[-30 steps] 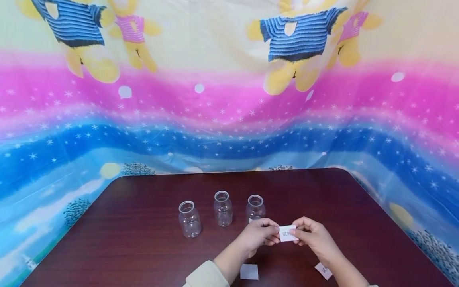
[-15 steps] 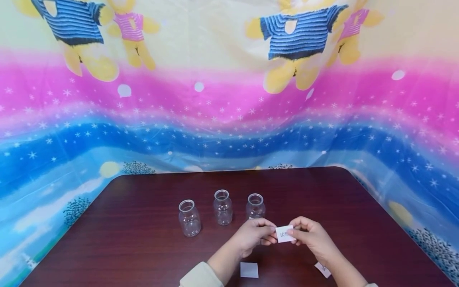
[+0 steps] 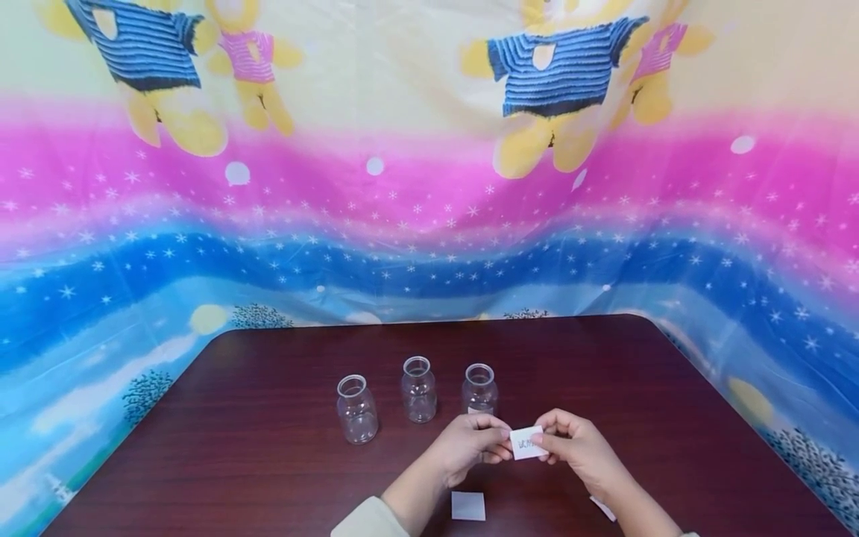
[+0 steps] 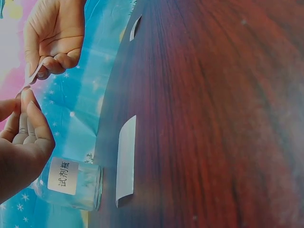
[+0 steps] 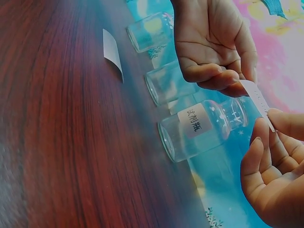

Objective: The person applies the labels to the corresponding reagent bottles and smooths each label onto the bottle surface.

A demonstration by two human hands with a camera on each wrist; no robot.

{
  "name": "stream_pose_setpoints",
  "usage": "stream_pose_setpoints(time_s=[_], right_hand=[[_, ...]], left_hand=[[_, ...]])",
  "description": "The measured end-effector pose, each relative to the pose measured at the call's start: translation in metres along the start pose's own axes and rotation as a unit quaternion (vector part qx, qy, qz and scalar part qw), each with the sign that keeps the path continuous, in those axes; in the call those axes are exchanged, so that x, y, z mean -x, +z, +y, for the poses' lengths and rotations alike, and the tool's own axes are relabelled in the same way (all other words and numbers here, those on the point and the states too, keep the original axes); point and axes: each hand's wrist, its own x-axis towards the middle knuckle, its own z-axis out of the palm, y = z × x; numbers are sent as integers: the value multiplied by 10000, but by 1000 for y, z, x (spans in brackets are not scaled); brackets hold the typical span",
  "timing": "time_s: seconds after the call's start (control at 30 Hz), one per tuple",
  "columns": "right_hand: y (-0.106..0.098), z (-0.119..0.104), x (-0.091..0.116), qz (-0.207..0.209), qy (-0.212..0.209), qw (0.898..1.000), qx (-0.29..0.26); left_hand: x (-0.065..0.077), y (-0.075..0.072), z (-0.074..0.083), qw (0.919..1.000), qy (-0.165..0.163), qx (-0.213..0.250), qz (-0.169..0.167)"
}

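Between my two hands, above the table, is a small white label [image 3: 526,444] with dark handwritten characters. My left hand [image 3: 466,451] pinches its left edge between thumb and fingers. The thumb and fingers of my right hand [image 3: 579,451] pinch its right side, covering part of the writing. In the right wrist view the label [image 5: 257,102] is seen almost edge-on. Just behind my left hand stands a clear glass jar [image 3: 479,384] bearing a similar label [image 5: 194,120]; my hand hides its lower part in the head view.
Two more clear jars, one in the middle [image 3: 419,391] and one at left [image 3: 358,410], stand upright on the dark red table [image 3: 268,462]. A blank white paper piece [image 3: 467,506] lies near the front. Another white piece [image 3: 602,509] is partly under my right forearm.
Both hands, with the label between them, have shifted slightly left. The white piece at right is now more covered by my right forearm. The jars stay put.
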Motion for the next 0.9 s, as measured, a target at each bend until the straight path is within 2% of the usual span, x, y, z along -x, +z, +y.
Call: stream_pose_setpoints(time_s=[0.37,0.73,0.9], right_hand=[[2,1,1,-284,-101,9991,-292],[2,4,-2,-294,-13,9988,-389],[2,5,0,-279,40,9989,-368]], left_hand=[[5,-4,0,9999,-11,69,-96],[4,-5,-1,9994,-22,336,-92],[3,-5,-2,9987,-19,458,-229]])
